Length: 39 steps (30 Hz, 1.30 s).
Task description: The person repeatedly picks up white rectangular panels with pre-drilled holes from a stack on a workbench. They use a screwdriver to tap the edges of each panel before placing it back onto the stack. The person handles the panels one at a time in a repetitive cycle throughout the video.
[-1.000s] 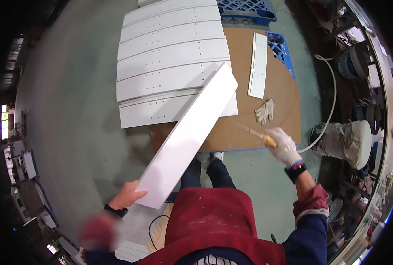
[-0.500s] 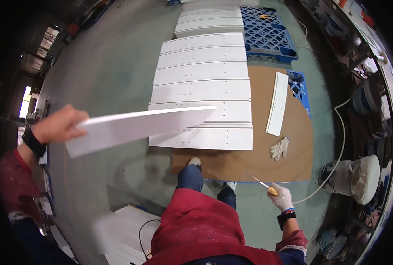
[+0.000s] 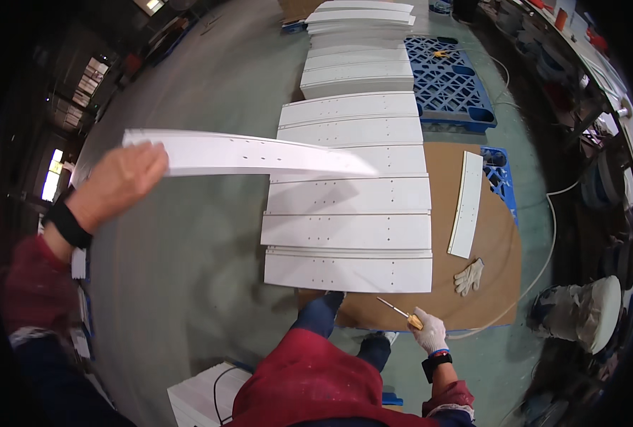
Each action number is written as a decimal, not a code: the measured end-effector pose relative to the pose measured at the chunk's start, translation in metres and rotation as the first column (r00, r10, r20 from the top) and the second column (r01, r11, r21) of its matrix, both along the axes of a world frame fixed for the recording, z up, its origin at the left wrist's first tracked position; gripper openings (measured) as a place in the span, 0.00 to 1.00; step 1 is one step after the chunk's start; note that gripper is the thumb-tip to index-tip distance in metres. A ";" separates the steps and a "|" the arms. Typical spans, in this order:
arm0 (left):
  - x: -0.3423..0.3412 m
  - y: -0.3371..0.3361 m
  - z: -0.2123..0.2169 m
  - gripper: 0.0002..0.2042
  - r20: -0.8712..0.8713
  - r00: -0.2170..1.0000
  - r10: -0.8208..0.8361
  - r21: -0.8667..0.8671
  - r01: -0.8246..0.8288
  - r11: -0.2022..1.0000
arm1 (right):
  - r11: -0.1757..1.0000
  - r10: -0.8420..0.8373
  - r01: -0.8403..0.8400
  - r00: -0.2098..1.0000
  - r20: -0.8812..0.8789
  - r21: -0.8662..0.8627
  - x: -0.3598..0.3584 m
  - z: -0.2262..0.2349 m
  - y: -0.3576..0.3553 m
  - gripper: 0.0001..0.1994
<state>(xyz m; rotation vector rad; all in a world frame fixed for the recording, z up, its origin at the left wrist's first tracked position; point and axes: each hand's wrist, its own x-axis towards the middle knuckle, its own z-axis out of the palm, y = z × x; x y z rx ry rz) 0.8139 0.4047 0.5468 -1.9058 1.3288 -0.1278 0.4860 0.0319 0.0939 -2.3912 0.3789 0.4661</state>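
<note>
My bare left hand is closed round the left end of a long white panel. This panel has small drilled holes and hangs in the air, its far end blurred over the stack of similar white panels. My right hand wears a white glove and grips a hand tool with a yellow handle and a thin metal shaft, its exact kind unclear. The tool points up and left, just below the nearest stacked panel. Neither the tool nor my right hand touches the panels.
Brown board lies right of the stack, bearing a single white panel and a loose glove. Beyond are a blue pallet and more panels. A pale hose curves past a wrapped bucket. More white boards lie lower left.
My left hand has raised and turned the panel, so its drilled face now shows. My right hand with the tool has moved left, closer to the stack. The whole view has shifted.
</note>
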 end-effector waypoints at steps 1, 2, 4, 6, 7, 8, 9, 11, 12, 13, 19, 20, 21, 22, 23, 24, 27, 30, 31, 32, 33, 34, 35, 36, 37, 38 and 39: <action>0.008 0.013 -0.028 0.14 0.010 1.000 -0.022 -0.093 0.023 0.995 | 1.000 0.006 -0.006 1.000 -0.015 -0.001 0.001 -0.003 0.001 0.13; 0.015 0.023 -0.062 0.14 0.026 0.997 -0.070 -0.213 0.074 0.974 | 1.000 0.018 -0.018 0.998 -0.061 -0.002 0.002 -0.007 0.002 0.14; 0.027 0.032 -0.141 0.15 0.014 1.000 -0.023 -0.346 0.027 0.938 | 0.999 0.034 -0.034 0.997 -0.073 0.009 0.002 -0.013 0.004 0.14; 0.042 0.034 -0.213 0.16 -0.017 0.999 0.031 -0.507 -0.035 0.861 | 0.999 0.041 -0.040 0.995 -0.095 0.004 -0.002 -0.020 0.005 0.14; 0.047 0.036 -0.244 0.16 -0.032 0.999 0.036 -0.526 -0.048 0.849 | 0.999 0.042 -0.043 0.995 -0.094 -0.001 -0.004 -0.023 0.006 0.13; 0.050 0.039 -0.273 0.16 -0.053 0.998 0.044 -0.556 -0.066 0.829 | 0.998 0.059 -0.058 0.992 -0.112 0.012 -0.007 -0.026 0.006 0.13; 0.049 0.042 -0.300 0.15 -0.076 0.995 0.058 -0.585 -0.092 0.806 | 0.996 0.081 -0.087 0.984 -0.160 -0.029 -0.010 -0.029 0.006 0.13; 0.041 0.058 -0.344 0.17 -0.144 0.984 0.102 -0.649 -0.171 0.741 | 0.993 0.106 -0.115 0.978 -0.182 -0.040 -0.016 -0.037 0.006 0.13; 0.039 0.065 -0.365 0.18 -0.179 0.975 0.134 -0.675 -0.221 0.704 | 0.991 0.119 -0.130 0.975 -0.186 -0.046 -0.018 -0.041 0.006 0.14; 0.033 0.071 -0.387 0.19 -0.223 0.963 0.149 -0.672 -0.262 0.692 | 0.991 0.116 -0.126 0.976 -0.185 -0.042 -0.019 -0.046 0.006 0.14; 0.002 0.100 -0.494 0.28 -0.278 0.915 0.292 -0.616 -0.403 0.677 | 0.990 0.122 -0.136 0.948 -0.292 -0.027 -0.018 -0.073 0.009 0.15; 0.002 0.104 -0.506 0.28 -0.207 0.887 0.413 -0.561 -0.453 0.693 | 0.992 0.112 -0.122 0.954 -0.278 -0.019 -0.019 -0.075 0.010 0.15; 0.004 0.110 -0.515 0.29 -0.114 0.859 0.500 -0.528 -0.478 0.702 | 0.993 0.114 -0.119 0.956 -0.270 -0.003 -0.021 -0.078 0.011 0.15; 0.006 0.116 -0.521 0.29 0.009 0.823 0.567 -0.492 -0.490 0.719 | 0.992 0.119 -0.124 0.958 -0.262 -0.004 -0.023 -0.080 0.013 0.15; 0.005 0.124 -0.525 0.30 -0.144 0.715 0.684 -0.549 -0.633 0.546 | 0.991 0.131 -0.136 0.955 -0.266 -0.003 -0.026 -0.082 0.014 0.15; 0.002 0.131 -0.527 0.31 -0.281 0.586 0.760 -0.571 -0.738 0.358 | 0.989 0.140 -0.149 0.948 -0.286 -0.009 -0.029 -0.084 0.015 0.15; -0.034 0.149 -0.534 0.39 -0.843 0.099 0.529 -0.348 -0.850 -0.396 | 0.980 0.190 -0.198 0.935 -0.298 0.004 -0.040 -0.091 0.015 0.17; -0.096 0.144 -0.559 0.27 -0.952 -0.304 0.037 0.221 -0.767 -0.602 | 0.965 0.256 -0.262 0.915 -0.313 0.025 -0.048 -0.098 0.012 0.18; -0.115 0.139 -0.570 0.23 -0.985 -0.070 0.161 -0.024 -0.854 -0.520 | 0.967 0.245 -0.253 0.917 -0.315 0.016 -0.049 -0.100 0.010 0.18; -0.122 0.140 -0.576 0.23 -0.990 -0.058 0.126 -0.022 -0.833 -0.553 | 0.969 0.240 -0.245 0.926 -0.291 0.018 -0.050 -0.101 0.008 0.19; -0.129 0.141 -0.581 0.24 -0.993 -0.069 0.096 -0.001 -0.808 -0.590 | 0.967 0.253 -0.254 0.920 -0.300 0.038 -0.051 -0.102 0.007 0.19; -0.134 0.141 -0.585 0.24 -0.994 -0.081 0.071 0.018 -0.780 -0.626 | 0.977 0.212 -0.211 0.953 -0.215 0.026 -0.051 -0.102 0.006 0.20; -0.137 0.140 -0.588 0.25 -0.984 -0.076 0.163 -0.040 -0.792 -0.610 | 0.982 0.190 -0.186 0.969 -0.161 0.035 -0.051 -0.101 0.006 0.21; -0.141 0.138 -0.590 0.27 -0.963 -0.074 0.258 -0.097 -0.801 -0.591 | 0.985 0.168 -0.164 0.980 -0.107 0.047 -0.051 -0.099 0.006 0.21; -0.144 0.138 -0.590 0.28 -0.922 -0.052 0.384 -0.184 -0.814 -0.552 | 0.991 0.136 -0.133 0.982 -0.130 0.028 -0.049 -0.096 0.006 0.23; -0.151 0.134 -0.591 0.29 -0.909 -0.040 0.414 -0.235 -0.773 -0.590 | 0.990 0.144 -0.142 0.981 -0.131 0.023 -0.047 -0.092 0.007 0.23; -0.160 0.129 -0.592 0.30 -0.880 -0.015 0.474 -0.314 -0.731 -0.605 | 0.990 0.142 -0.144 0.979 -0.149 -0.001 -0.043 -0.088 0.008 0.23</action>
